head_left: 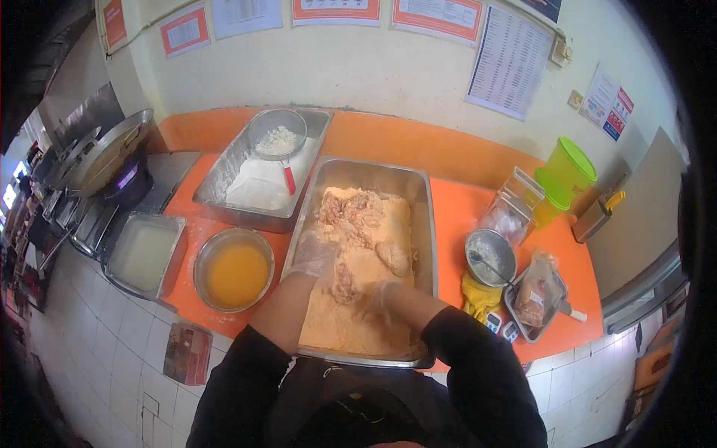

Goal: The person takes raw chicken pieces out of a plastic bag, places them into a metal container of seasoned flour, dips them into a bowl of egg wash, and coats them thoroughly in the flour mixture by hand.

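From my remote stn I've got meat pcs in orange-tinted flour (328,330) inside the deep steel tray (373,169): a pile (351,211) toward the tray's far end, a rounded, coated pc (392,257) near its right wall, and a small pc (343,286) mid-tray, btwn my hands. My L hand (316,254), in a clear glove, is on the tray's left side, just beside the small pc; can't tell if it grips anything. My R hand (381,301), nearer the tray's right wall, is blurred down at the flour, so can't tell its grip either. Pcs are prob soft, floppy & fairly light, w/ bare pink spots prob slippery, esp. thru a loose glove. Coating's prob fragile & rubs off under a hard pinch. For the small pc I'd scoop from below, thumb light on top; for the rounded one, cup the thickest part, max contact, min squeeze.
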